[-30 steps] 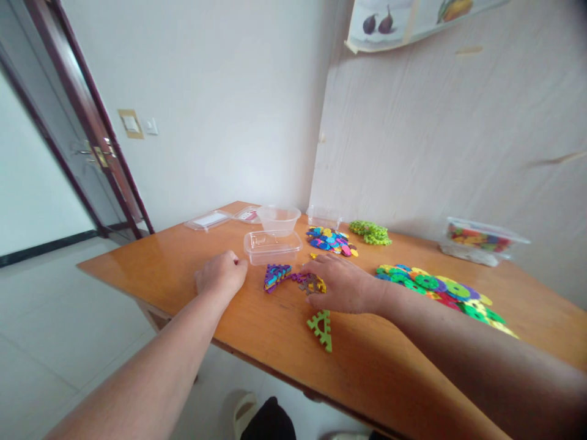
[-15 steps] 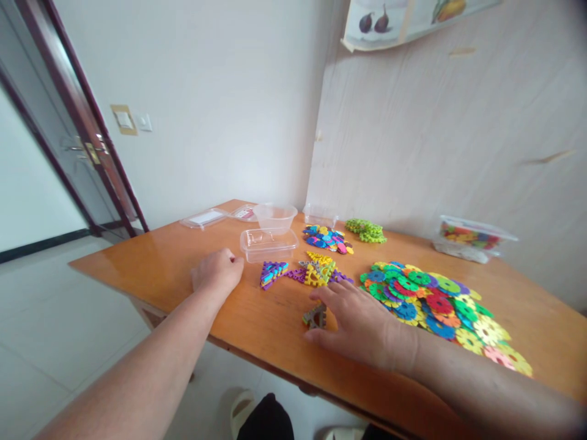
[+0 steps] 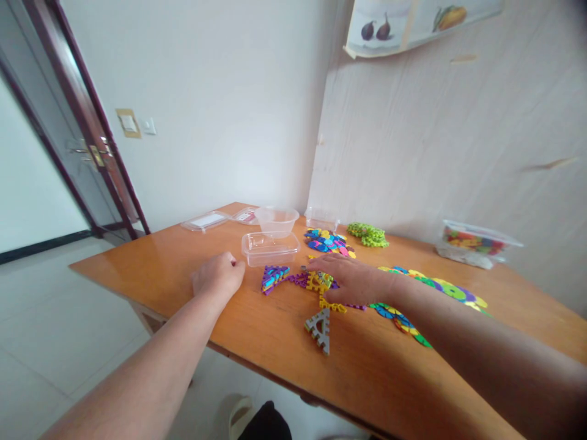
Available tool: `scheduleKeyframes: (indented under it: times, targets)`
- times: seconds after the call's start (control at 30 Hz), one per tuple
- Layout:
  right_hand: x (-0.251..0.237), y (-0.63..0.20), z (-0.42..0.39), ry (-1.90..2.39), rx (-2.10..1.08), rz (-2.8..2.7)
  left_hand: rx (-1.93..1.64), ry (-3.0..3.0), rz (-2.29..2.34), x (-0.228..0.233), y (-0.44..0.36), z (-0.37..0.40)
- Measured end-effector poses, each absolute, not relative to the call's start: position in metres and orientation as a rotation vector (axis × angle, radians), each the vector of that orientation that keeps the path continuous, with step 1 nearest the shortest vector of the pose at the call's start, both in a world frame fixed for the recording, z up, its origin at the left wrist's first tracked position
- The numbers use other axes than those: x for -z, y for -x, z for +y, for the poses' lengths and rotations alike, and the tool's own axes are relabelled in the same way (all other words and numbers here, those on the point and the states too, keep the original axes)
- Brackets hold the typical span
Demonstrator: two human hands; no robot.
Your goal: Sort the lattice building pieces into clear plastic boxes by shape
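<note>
My left hand (image 3: 219, 275) rests on the table as a closed fist, with nothing showing between its fingers. To its right lies a stack of purple and blue notched triangle pieces (image 3: 274, 278). My right hand (image 3: 353, 280) reaches over a loose pile of yellow and purple triangle pieces (image 3: 315, 281), fingers stretched and thumb apart. It partly covers this pile, and I cannot tell which pieces it touches. Nearer the table's front edge, apart from both hands, is a small stack of triangle pieces with a grey one on top (image 3: 320, 330).
Clear plastic boxes (image 3: 270, 249) and lids (image 3: 205, 220) stand at the back of the wooden table (image 3: 257, 327). Small colourful discs (image 3: 326, 241) and green pieces (image 3: 367, 234) lie behind my right hand. My right forearm hides part of the notched discs (image 3: 452, 288). A filled box (image 3: 477, 241) stands far right.
My right hand has moved from the grey triangle stack, away from me, to the yellow and purple pile. The grey stack now lies uncovered. My left fist has stayed in place.
</note>
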State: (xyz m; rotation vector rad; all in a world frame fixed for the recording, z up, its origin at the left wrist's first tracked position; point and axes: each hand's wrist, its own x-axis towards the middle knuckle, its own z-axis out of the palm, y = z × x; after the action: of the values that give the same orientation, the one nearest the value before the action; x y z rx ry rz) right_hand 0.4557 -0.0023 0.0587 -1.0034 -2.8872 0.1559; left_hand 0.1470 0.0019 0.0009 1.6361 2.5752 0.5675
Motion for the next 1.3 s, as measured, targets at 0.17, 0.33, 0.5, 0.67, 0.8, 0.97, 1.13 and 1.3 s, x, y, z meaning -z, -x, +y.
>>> scheduleKeyframes:
  times: [0.17, 0.33, 0.5, 0.67, 0.8, 0.97, 1.13, 1.3]
  targets:
    - [-0.061, -0.444, 0.009, 1.032, -0.123, -2.984, -0.561, -1.630, 2.577, 0.001, -0.145, 0.004]
    - [-0.062, -0.442, 0.015, 1.095, -0.120, -2.994, -0.560, -1.624, 2.575, 0.002, -0.144, 0.005]
    - [-0.068, -0.447, 0.002, 1.199, -0.070, -2.839, -0.556, -1.632, 2.581, 0.002, -0.145, 0.004]
    - [-0.072, -0.454, -0.041, 1.246, -0.241, -2.723, -0.569, -1.630, 2.582, 0.001, -0.146, 0.004]
    - [-0.067, -0.451, -0.079, 1.365, -0.269, -2.624, -0.570, -1.638, 2.574, 0.000, -0.147, 0.003]
    - [-0.058, -0.437, -0.104, 1.446, -0.167, -2.631, -0.568, -1.648, 2.575, 0.000, -0.146, 0.003]
    - [-0.059, -0.437, -0.104, 1.484, -0.074, -2.566, -0.553, -1.630, 2.577, 0.000, -0.146, 0.003]
    - [-0.064, -0.460, -0.074, 1.412, 0.048, -2.539, -0.575, -1.629, 2.573, 0.001, -0.145, 0.004]
